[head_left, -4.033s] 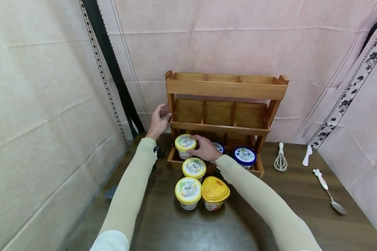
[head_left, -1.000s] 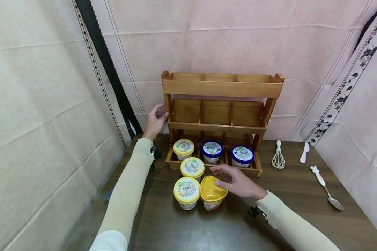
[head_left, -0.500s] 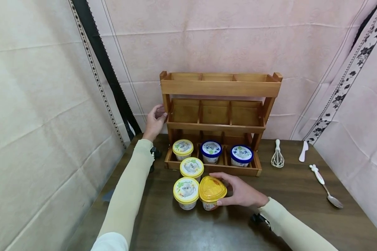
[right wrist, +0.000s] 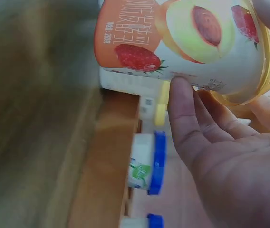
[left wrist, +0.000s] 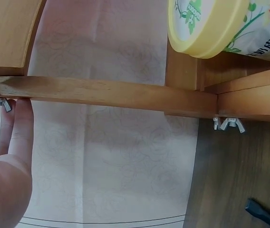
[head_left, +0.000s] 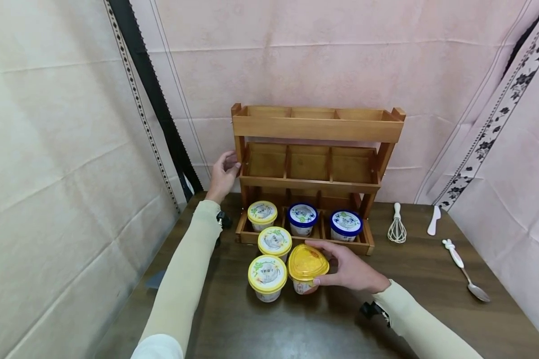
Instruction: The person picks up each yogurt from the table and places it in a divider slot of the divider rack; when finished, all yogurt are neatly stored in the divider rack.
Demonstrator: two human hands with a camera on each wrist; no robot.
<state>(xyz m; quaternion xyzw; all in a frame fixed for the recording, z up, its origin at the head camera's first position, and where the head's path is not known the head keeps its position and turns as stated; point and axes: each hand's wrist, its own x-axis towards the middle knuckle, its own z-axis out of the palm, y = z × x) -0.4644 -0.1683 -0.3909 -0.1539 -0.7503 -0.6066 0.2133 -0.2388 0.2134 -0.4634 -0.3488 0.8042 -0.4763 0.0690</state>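
My right hand [head_left: 348, 269] grips a yogurt cup [head_left: 308, 264] with a yellow, rounded-triangular lid. In the right wrist view, peach and strawberry pictures show on this yogurt cup [right wrist: 173, 40], with fingers along its side. Left of it, two yellow-lidded tubs [head_left: 267, 275] stand on the table. My left hand [head_left: 223, 174] touches the left post of a three-tier wooden rack [head_left: 316, 128]. Straight fingers meet that post [left wrist: 101, 90] beside a wing nut in the left wrist view. On the bottom tier sit a yellow-lidded tub [head_left: 262, 213] and two blue-lidded tubs [head_left: 303, 214].
A whisk [head_left: 397, 227], a white-handled spreader [head_left: 434, 220] and a spoon [head_left: 467, 271] lie on the right of the dark wooden table [head_left: 292, 329]. Pale cloth [head_left: 332, 60] hangs behind the rack. The upper two tiers have divided compartments.
The right hand has left the bottom tier, moved forward to the yellow-lidded yogurt cup and taken hold of it. The cup has shifted slightly right and back. The left hand stays at the post.
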